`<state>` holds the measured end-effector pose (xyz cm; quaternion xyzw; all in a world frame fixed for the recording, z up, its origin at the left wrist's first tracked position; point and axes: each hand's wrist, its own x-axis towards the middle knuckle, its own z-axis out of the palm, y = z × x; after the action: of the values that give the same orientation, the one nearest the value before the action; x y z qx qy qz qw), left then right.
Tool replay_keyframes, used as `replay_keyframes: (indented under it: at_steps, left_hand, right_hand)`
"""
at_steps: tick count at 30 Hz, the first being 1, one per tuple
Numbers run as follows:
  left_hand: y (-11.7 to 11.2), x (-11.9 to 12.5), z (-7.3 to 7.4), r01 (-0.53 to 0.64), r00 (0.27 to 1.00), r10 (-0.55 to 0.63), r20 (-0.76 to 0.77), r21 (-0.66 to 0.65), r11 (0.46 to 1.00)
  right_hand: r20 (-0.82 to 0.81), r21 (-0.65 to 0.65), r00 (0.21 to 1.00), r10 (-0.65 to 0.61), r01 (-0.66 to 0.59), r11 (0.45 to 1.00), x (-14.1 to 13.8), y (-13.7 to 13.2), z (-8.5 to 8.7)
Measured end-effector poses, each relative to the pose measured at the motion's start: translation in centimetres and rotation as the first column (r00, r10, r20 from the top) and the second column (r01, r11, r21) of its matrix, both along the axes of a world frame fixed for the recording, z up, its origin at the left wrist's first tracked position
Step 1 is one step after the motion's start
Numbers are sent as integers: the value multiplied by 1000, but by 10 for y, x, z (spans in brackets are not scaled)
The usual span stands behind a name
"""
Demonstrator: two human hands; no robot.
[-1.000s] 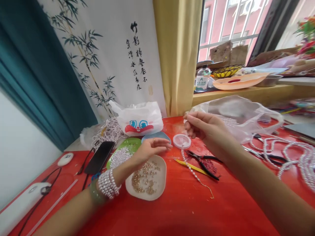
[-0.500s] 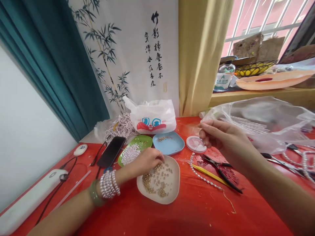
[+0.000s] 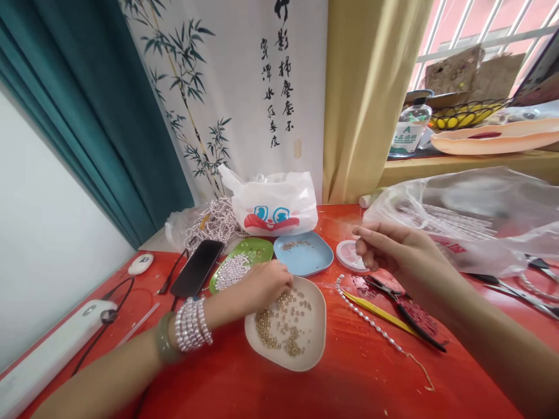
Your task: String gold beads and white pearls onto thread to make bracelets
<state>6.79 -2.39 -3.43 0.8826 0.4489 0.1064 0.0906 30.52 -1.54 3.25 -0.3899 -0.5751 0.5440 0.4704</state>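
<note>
Gold beads lie in the beige dish on the tabletop. The left hand dips in at its far-left rim, grip unclear, and could nudge them out. Beyond the dish, rightward, the right hand pinches fine thread, which could slip.

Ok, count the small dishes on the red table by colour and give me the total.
Cream dish: 1
Green dish: 1
Blue dish: 1
Total: 3
</note>
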Motion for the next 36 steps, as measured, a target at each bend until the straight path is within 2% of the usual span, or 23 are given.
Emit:
replay_keyframes:
  at_steps: [3, 7, 13, 22, 24, 25, 27, 28, 29, 31, 33, 34, 36]
  left_hand:
    - [1, 3, 1, 26, 990, -17, -138, 66, 997]
    - [0, 2, 4, 79, 970, -54, -236, 96, 992]
    - [1, -2, 10, 142, 968, -123, -219, 74, 987]
    - [-1, 6, 8, 134, 948, -89, -305, 127, 983]
    - [-2, 9, 9, 103, 964, -72, -254, 111, 988]
    - [-3, 10, 9, 66, 983, -50, -177, 85, 994]
    - [-4, 15, 12, -30, 994, 36, 103, -52, 998]
    - [-3, 17, 13, -56, 954, 105, 281, -177, 983]
    - [-2, 21, 13, -48, 870, 194, 453, -314, 948]
    - [1, 26, 14, 61, 617, 387, 685, -532, 845]
    - [4, 30, 14, 194, 374, 530, 761, -623, 758]
    - [5, 31, 14, 243, 279, 578, 767, -638, 731]
    - [5, 32, 14, 331, 153, 640, 753, -649, 685]
  right_hand:
    - [22, -9, 1000, -7, 7, 1000, -1, 0, 0]
    - [28, -18, 999, -18, 19, 1000, -2, 0, -1]
    - [37, -24, 999, -11, 12, 1000, -3, -1, -2]
    - [20, -36, 1000, -1, 1, 999, -4, -1, -2]
    - [27, -32, 1000, 3, -2, 999, -4, -1, -2]
    - [40, -29, 999, 5, -4, 1000, -4, -2, -1]
    - [87, -16, 996, 6, -5, 1000, -5, -4, 0]
    - [116, -9, 993, 8, -7, 1000, -7, -6, 1]
    - [145, -2, 989, 9, -9, 1000, -8, -8, 2]
    - [188, 9, 982, 14, -16, 1000, -13, -13, 3]
    - [214, 16, 976, 37, -41, 999, -18, -17, 1]
    - [222, 14, 973, 59, -64, 998, -21, -20, 0]
    - [234, 1, 966, 111, -114, 993, -28, -24, -4]
